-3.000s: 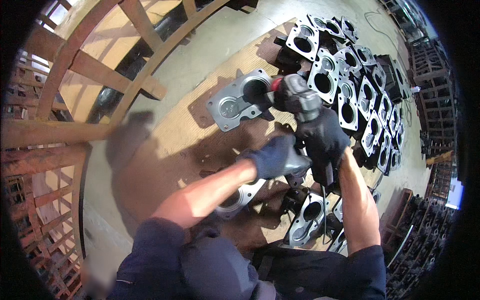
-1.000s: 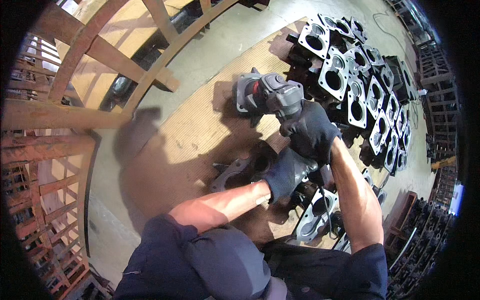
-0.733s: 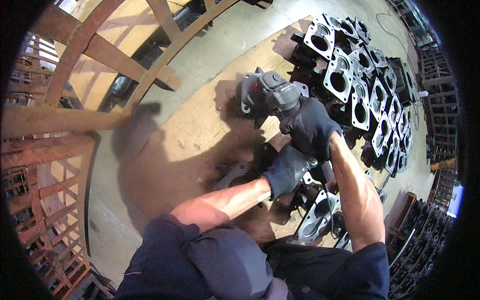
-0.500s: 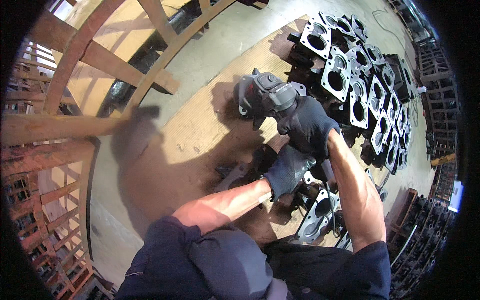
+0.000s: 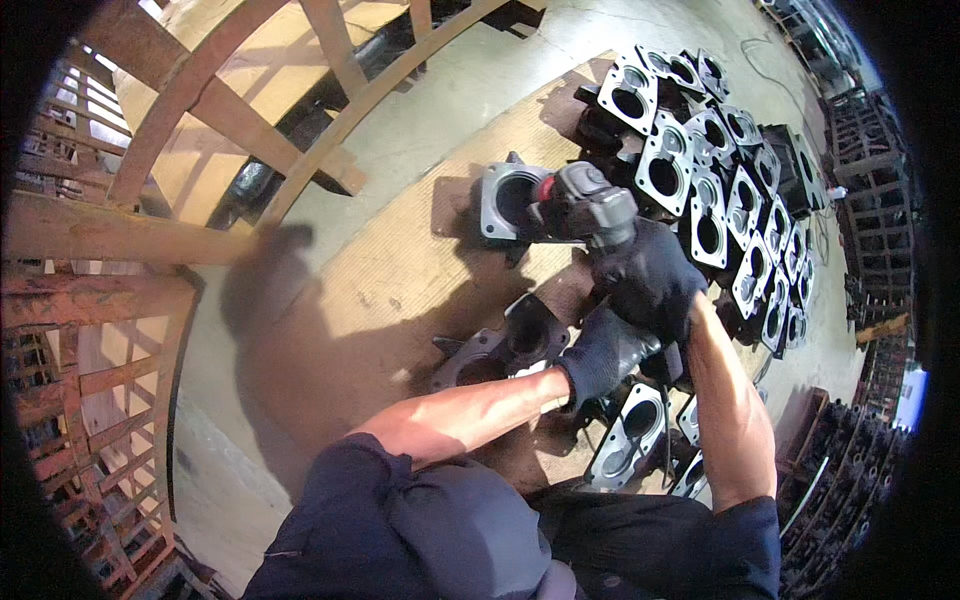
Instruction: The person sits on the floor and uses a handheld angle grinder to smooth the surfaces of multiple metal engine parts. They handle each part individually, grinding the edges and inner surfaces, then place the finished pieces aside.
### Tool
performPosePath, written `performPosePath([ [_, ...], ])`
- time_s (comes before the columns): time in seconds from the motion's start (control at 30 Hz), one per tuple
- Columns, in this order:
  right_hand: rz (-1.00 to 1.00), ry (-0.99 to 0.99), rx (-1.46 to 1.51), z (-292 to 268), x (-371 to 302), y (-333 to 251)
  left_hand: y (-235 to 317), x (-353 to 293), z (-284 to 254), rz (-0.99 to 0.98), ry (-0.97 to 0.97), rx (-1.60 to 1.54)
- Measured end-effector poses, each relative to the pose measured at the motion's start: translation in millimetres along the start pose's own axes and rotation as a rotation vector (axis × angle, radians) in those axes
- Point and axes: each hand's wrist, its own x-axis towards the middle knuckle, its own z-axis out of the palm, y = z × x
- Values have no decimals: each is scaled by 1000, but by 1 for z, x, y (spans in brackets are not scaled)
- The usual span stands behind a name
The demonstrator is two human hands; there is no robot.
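Both gloved hands are closed on an angle grinder (image 5: 592,205) with a dark grey head. My right hand (image 5: 652,278) wraps its body just behind the head. Lower down, my left hand (image 5: 608,352) grips the rear part, where a cable hangs. The grinder's head is over the right part of a metal casting (image 5: 492,214) with a flat flange and a round opening; whether the two touch, I cannot tell. Another casting (image 5: 470,362) lies in shadow beside my left forearm. By my right forearm lie more flanged castings (image 5: 632,432).
Several similar castings (image 5: 664,172) stand in rows at the right, on and beside a ribbed tan sheet (image 5: 400,240). Rusty metal racks (image 5: 120,235) rise at the left. Stacked dark parts (image 5: 850,480) and crates (image 5: 870,150) line the right edge.
The grinder has shifted right and slightly toward me, baring the casting's round opening. Both hands have moved with it, still gripping. The whole view has also shifted slightly.
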Motion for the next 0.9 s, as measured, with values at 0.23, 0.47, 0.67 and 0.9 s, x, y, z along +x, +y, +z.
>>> performPosePath([
  [0.23,-243,206,-231,-33,-85,44,37,-7,47,29,-273,-94],
  [0.47,18,302,357,-47,-150,31,55,-29,73,-19,-332,208],
  [0.67,-260,426,97,-44,-189,55,65,-37,91,2,-332,319],
  [0.9,-426,647,-21,-49,-256,98,86,-38,121,240,-589,487],
])
